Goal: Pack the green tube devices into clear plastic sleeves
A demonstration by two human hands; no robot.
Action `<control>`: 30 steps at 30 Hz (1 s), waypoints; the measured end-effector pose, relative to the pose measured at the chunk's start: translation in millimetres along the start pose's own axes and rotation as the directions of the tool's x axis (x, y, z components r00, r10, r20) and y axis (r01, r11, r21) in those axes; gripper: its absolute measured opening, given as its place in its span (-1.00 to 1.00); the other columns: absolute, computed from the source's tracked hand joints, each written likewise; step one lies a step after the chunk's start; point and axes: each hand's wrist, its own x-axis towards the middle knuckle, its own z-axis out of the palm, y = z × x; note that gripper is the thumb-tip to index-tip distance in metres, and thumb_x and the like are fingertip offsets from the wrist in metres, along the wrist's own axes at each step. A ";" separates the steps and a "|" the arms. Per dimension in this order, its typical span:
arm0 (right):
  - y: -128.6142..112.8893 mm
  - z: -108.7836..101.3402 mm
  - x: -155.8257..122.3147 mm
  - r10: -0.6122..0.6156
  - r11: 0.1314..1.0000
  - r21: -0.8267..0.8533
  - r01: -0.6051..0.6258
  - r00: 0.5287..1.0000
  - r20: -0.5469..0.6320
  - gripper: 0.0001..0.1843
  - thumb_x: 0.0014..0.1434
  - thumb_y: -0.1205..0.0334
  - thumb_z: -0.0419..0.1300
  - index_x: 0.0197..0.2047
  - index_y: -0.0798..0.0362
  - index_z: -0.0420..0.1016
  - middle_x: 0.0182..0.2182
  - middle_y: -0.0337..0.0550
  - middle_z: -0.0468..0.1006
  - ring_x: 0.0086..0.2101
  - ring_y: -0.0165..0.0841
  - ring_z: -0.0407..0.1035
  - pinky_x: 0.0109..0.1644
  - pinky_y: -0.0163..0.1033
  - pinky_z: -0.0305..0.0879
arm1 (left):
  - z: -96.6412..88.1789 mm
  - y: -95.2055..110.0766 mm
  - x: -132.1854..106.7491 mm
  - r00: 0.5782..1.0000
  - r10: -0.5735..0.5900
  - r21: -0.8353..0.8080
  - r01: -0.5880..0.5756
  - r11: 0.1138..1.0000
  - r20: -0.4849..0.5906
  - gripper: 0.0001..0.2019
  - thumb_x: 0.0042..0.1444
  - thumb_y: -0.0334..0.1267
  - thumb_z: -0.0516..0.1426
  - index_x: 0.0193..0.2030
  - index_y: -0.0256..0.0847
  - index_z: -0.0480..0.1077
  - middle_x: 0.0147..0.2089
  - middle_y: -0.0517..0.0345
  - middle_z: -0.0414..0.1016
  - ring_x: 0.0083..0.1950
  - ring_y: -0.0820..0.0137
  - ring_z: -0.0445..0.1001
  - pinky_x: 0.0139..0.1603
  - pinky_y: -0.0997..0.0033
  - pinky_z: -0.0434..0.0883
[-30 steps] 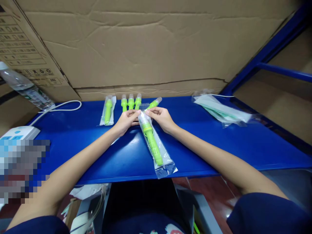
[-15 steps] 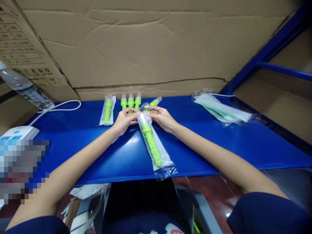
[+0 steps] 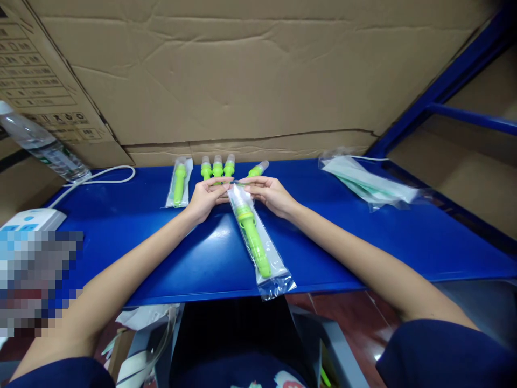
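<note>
A green tool in a clear plastic bag (image 3: 257,243) lies lengthwise on the blue table (image 3: 121,237), its near end hanging over the front edge. My left hand (image 3: 207,196) and my right hand (image 3: 270,193) pinch the far, open end of that bag from either side. Just behind my hands stand several loose green tools (image 3: 218,168) with clear caps. One more bagged green tool (image 3: 179,182) lies to their left.
A stack of empty clear bags (image 3: 368,182) lies at the right on the table. A white cable (image 3: 100,179), a white device (image 3: 30,220) and a water bottle (image 3: 40,144) are at the left. Cardboard boxes (image 3: 242,75) wall the back. A blue frame (image 3: 452,81) rises at the right.
The bag's far flap, raised half a second ago, now lies flatter between my fingertips. Both hands stayed at the bag's far end.
</note>
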 end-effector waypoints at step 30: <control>3.0 12.7 -2.4 -0.109 0.983 -0.149 0.103 0.993 -0.034 -0.60 -0.10 -0.05 0.46 -0.41 0.07 0.46 -0.45 -0.23 0.49 -0.38 -0.42 0.35 -0.22 -0.27 0.29 | 5.8 -1.0 -3.1 0.996 0.088 0.076 -0.085 0.993 -0.026 -0.49 -0.27 -0.18 0.48 -0.35 -0.22 0.23 -0.29 0.09 0.64 -0.28 0.38 0.62 -0.33 0.48 0.55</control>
